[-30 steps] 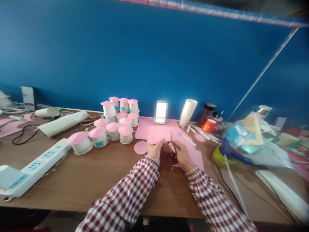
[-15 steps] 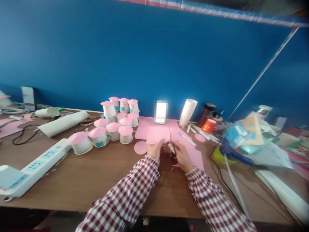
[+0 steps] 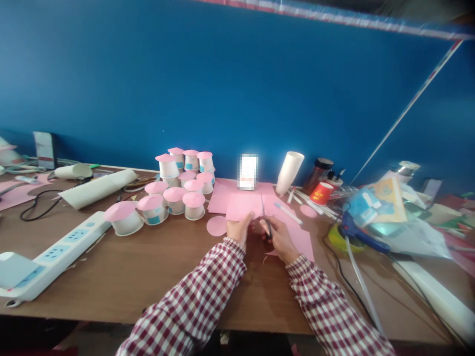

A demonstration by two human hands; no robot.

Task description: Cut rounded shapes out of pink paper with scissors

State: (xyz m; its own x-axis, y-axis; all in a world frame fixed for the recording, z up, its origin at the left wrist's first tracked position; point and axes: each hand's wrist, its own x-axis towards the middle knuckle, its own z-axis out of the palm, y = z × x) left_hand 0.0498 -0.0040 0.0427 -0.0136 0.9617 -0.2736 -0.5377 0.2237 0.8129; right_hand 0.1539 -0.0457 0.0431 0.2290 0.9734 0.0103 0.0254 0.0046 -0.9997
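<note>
My left hand point(image 3: 239, 229) pinches the near edge of a pink paper sheet point(image 3: 243, 205). Close beside it, my right hand point(image 3: 280, 238) is closed round the dark handles of a pair of scissors point(image 3: 267, 227). The thin blades point away from me at the sheet's right edge; whether they are parted I cannot tell. A pink paper circle point(image 3: 216, 226) lies flat just left of my left hand. More pink paper point(image 3: 300, 242) is spread under and right of my hands, with a pale blue-and-white marker point(image 3: 288, 213) on it.
Several white paper cups point(image 3: 194, 210) with pink cone tops stand at left. A power strip point(image 3: 70, 242) and a stack of cups point(image 3: 98, 188) lie farther left. Rightward are upright stacked cups point(image 3: 289, 173), a red cup point(image 3: 321, 193), and a blue glue gun point(image 3: 361, 235) with its cord.
Both hands stay almost where they were, with the sheet and scissors still held. The whole view has shifted very slightly.
</note>
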